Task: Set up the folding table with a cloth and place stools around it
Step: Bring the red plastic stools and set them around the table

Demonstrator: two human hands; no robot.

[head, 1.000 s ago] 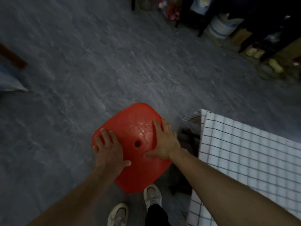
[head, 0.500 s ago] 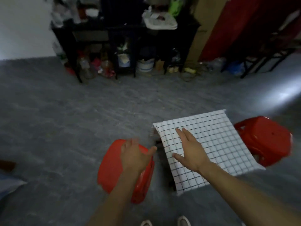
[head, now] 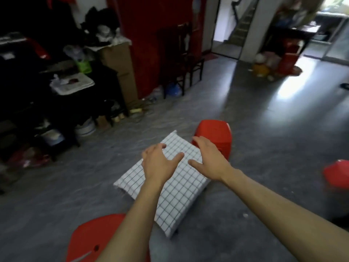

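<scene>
A small low table covered by a white cloth with a dark grid point(head: 175, 201) stands on the grey floor in the middle. Three red plastic stools surround it: one at the far side point(head: 215, 137), one at the right edge point(head: 337, 174), one at the bottom left point(head: 88, 241) under my left forearm. My left hand point(head: 157, 163) and my right hand point(head: 208, 157) hover above the cloth, fingers spread, holding nothing.
Dark shelves with clutter point(head: 34, 95) and a cardboard box point(head: 120, 67) line the left wall. A dark wooden chair point(head: 181, 59) stands at the back before a red panel. A doorway to stairs point(head: 232, 27) opens beyond. Bags and boxes point(head: 273, 63) sit at the far right.
Both hands left the red stool and now hover over the cloth. My view lifted and swung right; the stool I touched now sits at bottom left, and a third stool shows at right.
</scene>
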